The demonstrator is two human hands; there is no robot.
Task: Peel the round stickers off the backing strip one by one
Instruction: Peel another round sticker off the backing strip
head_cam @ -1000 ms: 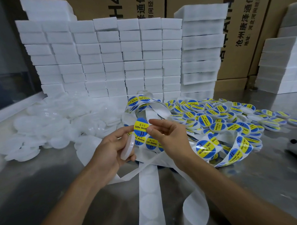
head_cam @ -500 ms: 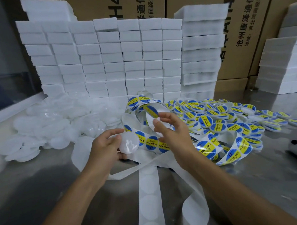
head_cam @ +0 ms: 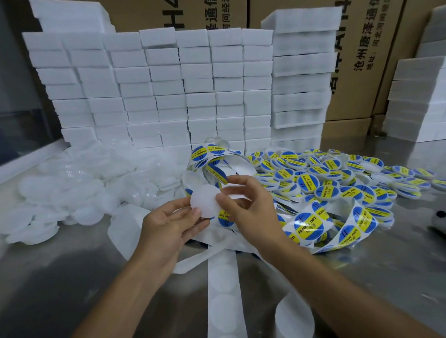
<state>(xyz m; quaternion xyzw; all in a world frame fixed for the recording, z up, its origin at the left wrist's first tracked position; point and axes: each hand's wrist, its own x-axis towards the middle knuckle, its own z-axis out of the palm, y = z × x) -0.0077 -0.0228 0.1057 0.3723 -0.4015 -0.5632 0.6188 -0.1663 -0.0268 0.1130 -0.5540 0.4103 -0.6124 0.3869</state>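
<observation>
Up comes the white disc (head_cam: 205, 200), higher now than half a second ago and facing the camera, with the right hand (head_cam: 246, 206) moved in from the strip to meet it. Left hand (head_cam: 168, 223) pinches the disc's lower left edge; right thumb and forefinger pinch its right edge, a sticker (head_cam: 218, 172) just above, though whether it hangs from the fingertips is hard to tell. One backing strip (head_cam: 329, 228) loops behind both hands over the steel table (head_cam: 56, 291), about five round stickers plain on its right-hand loop, bare strip trailing toward the camera. Labelled lids (head_cam: 327, 175) heap by the dozen at right, plain lids (head_cam: 72, 190) at left, foam blocks (head_cam: 162, 89) stacked behind.
</observation>
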